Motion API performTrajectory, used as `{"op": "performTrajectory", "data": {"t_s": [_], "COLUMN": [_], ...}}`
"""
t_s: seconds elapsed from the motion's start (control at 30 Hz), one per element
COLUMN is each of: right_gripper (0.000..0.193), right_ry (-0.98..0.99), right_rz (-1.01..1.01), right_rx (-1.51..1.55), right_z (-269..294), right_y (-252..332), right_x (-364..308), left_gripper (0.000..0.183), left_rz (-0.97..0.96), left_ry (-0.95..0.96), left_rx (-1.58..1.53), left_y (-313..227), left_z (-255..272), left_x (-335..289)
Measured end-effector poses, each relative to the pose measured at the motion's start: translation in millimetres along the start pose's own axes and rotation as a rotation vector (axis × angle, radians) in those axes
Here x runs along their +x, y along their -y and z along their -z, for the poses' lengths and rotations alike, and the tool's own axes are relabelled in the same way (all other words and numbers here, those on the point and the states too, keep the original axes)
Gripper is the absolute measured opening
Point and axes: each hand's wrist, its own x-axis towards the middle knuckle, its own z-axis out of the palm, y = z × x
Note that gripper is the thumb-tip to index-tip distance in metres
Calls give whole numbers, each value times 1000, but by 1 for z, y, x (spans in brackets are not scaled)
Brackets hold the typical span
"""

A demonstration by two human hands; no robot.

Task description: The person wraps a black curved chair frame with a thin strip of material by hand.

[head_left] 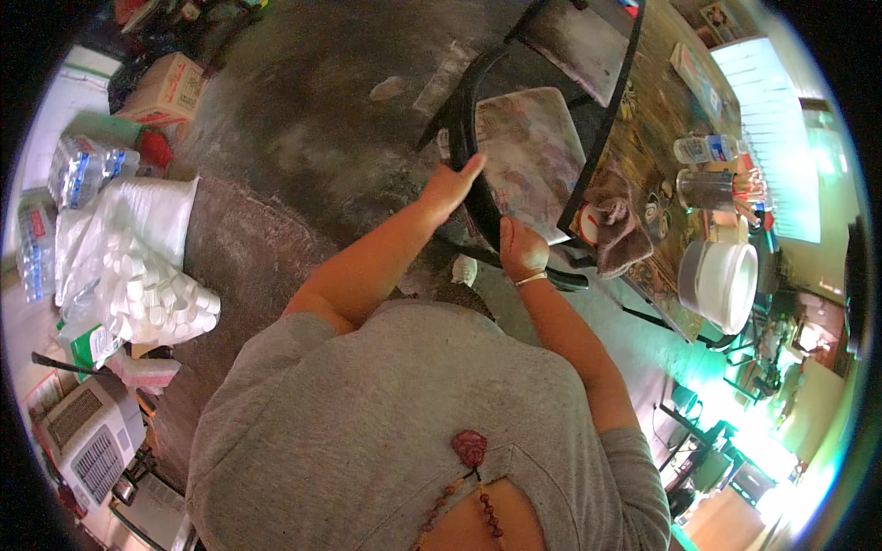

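A chair (528,129) stands in front of me, with a black curved rail and a stained, pale patterned seat. My left hand (451,189) is closed round the left part of the rail, its thumb on top. My right hand (524,248) grips the same rail nearer to me, with a bracelet at the wrist. The undersides of both grips are hidden. Beside my right hand, a brown cloth (617,228) hangs over the edge of the wooden table (648,119).
On the table stand a water bottle (706,149), a metal can of sticks (707,190) and a white bucket (726,286). Another chair (579,46) is farther off. To the left are a cardboard box (168,89), bottled water (83,172) and a bag of white cylinders (156,292).
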Motion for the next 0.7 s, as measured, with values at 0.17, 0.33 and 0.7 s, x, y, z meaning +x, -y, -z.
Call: {"op": "performTrajectory", "data": {"t_s": [0.17, 0.33, 0.7], "right_gripper": [29, 28, 27], "right_ry": [-38, -117, -82], "right_rz": [42, 105, 71], "right_rx": [33, 13, 153], "right_z": [17, 7, 12], "right_y": [1, 1, 9], "right_x": [-3, -2, 1], "left_gripper": [116, 123, 82], "left_rz": [92, 150, 56], "left_ry": [119, 120, 287], "left_rx": [-170, -433, -975], "left_y": [23, 11, 66], "left_z": [-44, -29, -10], "left_x": [-30, -41, 86]}}
